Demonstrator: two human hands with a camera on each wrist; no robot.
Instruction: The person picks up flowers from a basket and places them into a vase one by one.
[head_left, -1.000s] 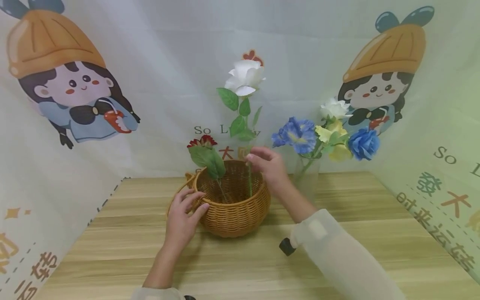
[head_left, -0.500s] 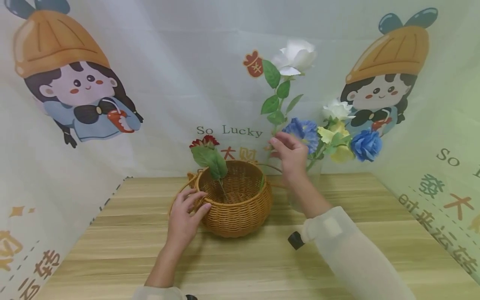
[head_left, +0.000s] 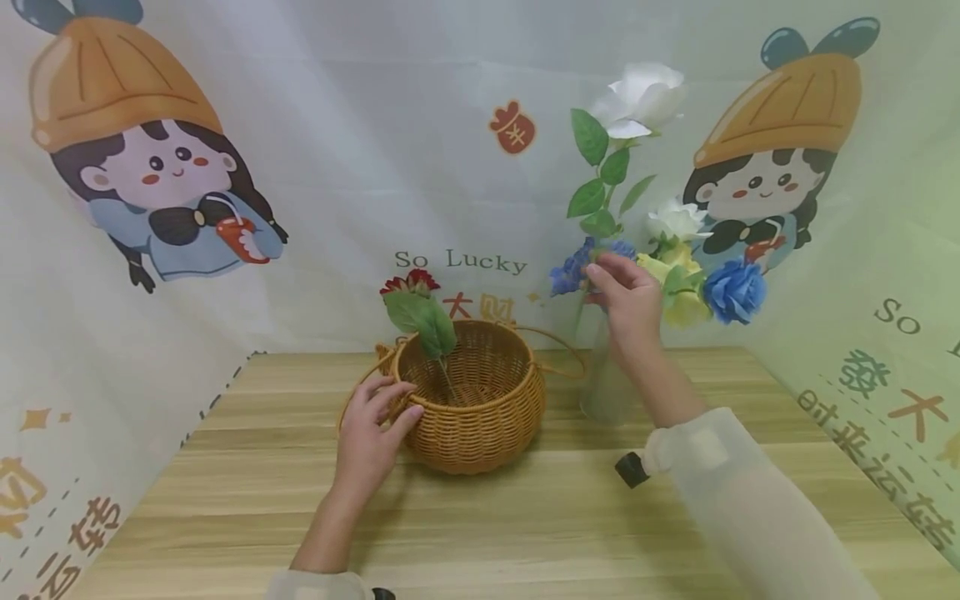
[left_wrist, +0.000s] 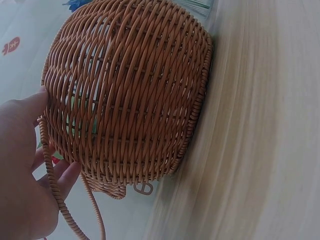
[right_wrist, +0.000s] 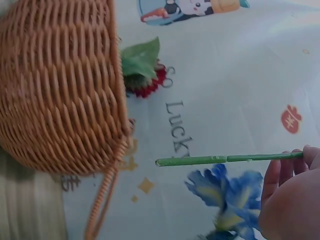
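My right hand (head_left: 630, 304) pinches the green stem (right_wrist: 200, 160) of a tall white rose (head_left: 643, 98), held upright in front of the glass vase (head_left: 606, 392). In the right wrist view the stem's lower end hangs free beside the wicker basket (right_wrist: 60, 85). My left hand (head_left: 371, 433) holds the left rim of the basket (head_left: 472, 437), thumb and fingertips on the weave; the left wrist view shows the same hand (left_wrist: 30, 165) at the rim, beside the thin handle (left_wrist: 55, 187). A red flower (head_left: 411, 285) with green leaves leans inside the basket.
The vase holds a blue-violet flower (head_left: 572, 271), yellow flowers (head_left: 684, 292), a small white flower (head_left: 678, 221) and a blue rose (head_left: 735, 290). A basket handle (head_left: 570, 350) reaches out toward the vase. Behind the wooden table (head_left: 480, 533) hangs a printed cloth (head_left: 337, 167).
The white rose in my right hand has come up out of the basket and moved right, over to the vase. My left hand has stayed at the basket's rim.
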